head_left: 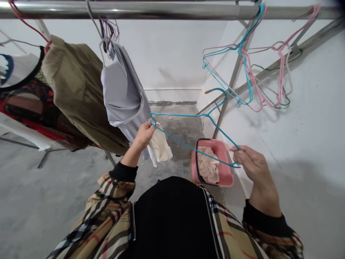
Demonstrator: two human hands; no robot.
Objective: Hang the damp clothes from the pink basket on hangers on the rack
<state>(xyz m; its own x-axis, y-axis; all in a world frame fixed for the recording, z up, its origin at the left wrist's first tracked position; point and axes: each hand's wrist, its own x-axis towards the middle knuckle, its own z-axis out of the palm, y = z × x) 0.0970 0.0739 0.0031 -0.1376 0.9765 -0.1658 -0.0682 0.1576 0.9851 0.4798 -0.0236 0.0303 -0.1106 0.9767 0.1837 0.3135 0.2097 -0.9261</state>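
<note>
Concrete floor, blue hanger (188,124) between both hands, cream cloth (159,145) in left hand (144,135)

Things around the drying pole (161,10)
The shiny pole runs high above both hands. Up and left of the left hand (145,135) hang a grey top (122,93) and a green-brown jacket (75,86). Above the right hand (249,162) dangle empty hangers (250,75). Just left of it, a pink basket (226,178) holds pale cloth (208,167).

Blue coated-wire hanger (178,115): smooth, faintly glossy.
Cream cloth piece (160,147): soft, matt.
Pink plastic basket (226,180): smooth.
Silver metal rail (161,10): polished, shiny.
Grey concrete floor (40,201): rough.
</note>
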